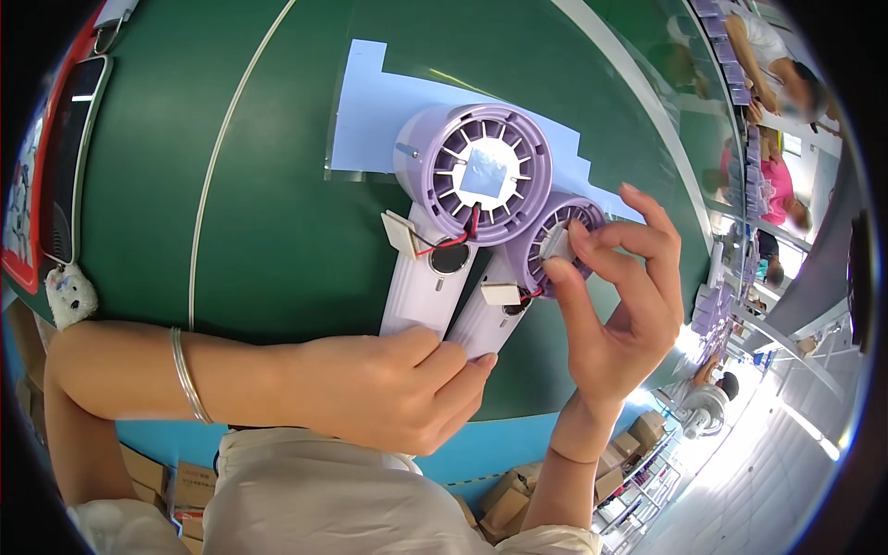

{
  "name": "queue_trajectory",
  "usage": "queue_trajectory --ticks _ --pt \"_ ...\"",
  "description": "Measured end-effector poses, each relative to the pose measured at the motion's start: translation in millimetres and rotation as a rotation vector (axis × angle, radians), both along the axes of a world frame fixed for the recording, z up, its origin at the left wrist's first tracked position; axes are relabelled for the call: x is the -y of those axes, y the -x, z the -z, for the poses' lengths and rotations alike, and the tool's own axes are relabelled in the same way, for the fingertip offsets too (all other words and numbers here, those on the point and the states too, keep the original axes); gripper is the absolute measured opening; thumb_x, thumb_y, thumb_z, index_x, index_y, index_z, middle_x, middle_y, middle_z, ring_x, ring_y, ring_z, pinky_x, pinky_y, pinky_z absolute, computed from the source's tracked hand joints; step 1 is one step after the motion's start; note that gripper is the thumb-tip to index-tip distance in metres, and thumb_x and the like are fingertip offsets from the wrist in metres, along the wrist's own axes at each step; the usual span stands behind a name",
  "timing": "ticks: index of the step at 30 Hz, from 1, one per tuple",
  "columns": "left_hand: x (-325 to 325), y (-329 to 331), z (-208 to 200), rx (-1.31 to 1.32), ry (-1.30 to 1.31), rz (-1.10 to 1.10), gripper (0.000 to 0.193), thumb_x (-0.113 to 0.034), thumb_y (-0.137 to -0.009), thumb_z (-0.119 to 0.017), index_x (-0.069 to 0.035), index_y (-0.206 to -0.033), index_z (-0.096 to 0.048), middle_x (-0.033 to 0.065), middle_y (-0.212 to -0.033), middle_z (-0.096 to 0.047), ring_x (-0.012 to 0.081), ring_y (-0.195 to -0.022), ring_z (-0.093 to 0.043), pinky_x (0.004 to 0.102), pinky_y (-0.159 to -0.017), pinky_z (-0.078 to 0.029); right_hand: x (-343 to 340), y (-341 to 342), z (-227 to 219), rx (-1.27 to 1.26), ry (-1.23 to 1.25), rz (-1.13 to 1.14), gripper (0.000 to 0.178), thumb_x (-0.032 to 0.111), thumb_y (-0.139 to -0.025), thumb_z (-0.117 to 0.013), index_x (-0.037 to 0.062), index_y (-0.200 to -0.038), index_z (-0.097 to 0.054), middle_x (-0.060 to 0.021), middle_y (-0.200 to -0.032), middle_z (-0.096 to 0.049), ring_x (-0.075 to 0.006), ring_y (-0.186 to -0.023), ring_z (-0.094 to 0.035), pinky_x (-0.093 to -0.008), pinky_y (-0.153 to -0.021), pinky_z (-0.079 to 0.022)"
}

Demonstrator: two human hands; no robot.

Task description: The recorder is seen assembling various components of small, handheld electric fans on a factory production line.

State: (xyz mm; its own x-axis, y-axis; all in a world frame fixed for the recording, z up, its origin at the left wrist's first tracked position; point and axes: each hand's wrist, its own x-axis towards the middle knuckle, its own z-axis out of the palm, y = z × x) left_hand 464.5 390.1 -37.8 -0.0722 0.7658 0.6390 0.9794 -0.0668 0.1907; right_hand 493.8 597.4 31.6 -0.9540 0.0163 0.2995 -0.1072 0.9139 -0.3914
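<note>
Two purple handheld fans lie side by side, their white handles toward me. My left hand (398, 388) is closed around the lower ends of both handles. On the left fan (421, 153), a light-blue square (485, 173) covers part of the white hub. Red and black wires run from this fan to a small white connector block (400, 235) beside its handle. The right fan (532, 252) has a similar white block (500, 294). Over its hub, my right hand (629, 287) pinches a small pale flat piece (557, 243) between thumb and fingers.
Under the fan heads, a light-blue sheet (365, 116) lies on the green tabletop (268, 185). A phone (79, 157) with a white plush charm (70, 294) is at the left edge. Cardboard boxes (509, 499) stand below the table. Other people (772, 74) sit at the far right.
</note>
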Motion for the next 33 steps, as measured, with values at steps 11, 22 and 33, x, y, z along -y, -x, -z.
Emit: queue_trajectory --ticks 11,22,33 --pt "5.7 30.3 -44.1 1.123 0.129 0.290 0.026 -0.028 -0.094 -0.071 -0.005 -0.107 -0.071 0.0009 -0.071 -0.048 0.0103 -0.055 -0.047 0.0270 -0.051 -0.040 3.4 -13.4 -6.8 -0.161 -0.031 0.038 0.022 0.010 -0.074 -0.080 0.0073 -0.096 -0.078 -0.0065 -0.094 -0.065 -0.0346 -0.113 -0.063 -0.0565 -0.106 -0.040" --pt "5.4 59.5 -71.7 2.238 -0.342 0.651 0.077 -0.064 -0.103 -0.035 0.002 -0.135 -0.056 0.0047 -0.116 -0.058 0.0147 -0.110 -0.052 0.0304 -0.097 -0.040 74.7 -23.4 -31.5 -0.259 -0.153 -0.075 0.029 0.016 -0.072 -0.081 0.0113 -0.100 -0.074 -0.0017 -0.100 -0.067 -0.0317 -0.107 -0.062 -0.0548 -0.112 -0.031" --pt "8.8 51.0 -81.5 2.173 -0.273 0.587 0.101 -0.080 -0.090 -0.045 -0.007 -0.157 -0.023 0.0120 -0.136 -0.043 0.0214 -0.129 -0.039 0.0329 -0.105 -0.032 79.1 -10.0 -35.2 -0.166 -0.028 -0.174 0.040 0.013 -0.065 -0.087 0.0031 -0.101 -0.074 -0.0081 -0.100 -0.068 -0.0337 -0.106 -0.060 -0.0490 -0.096 -0.044"
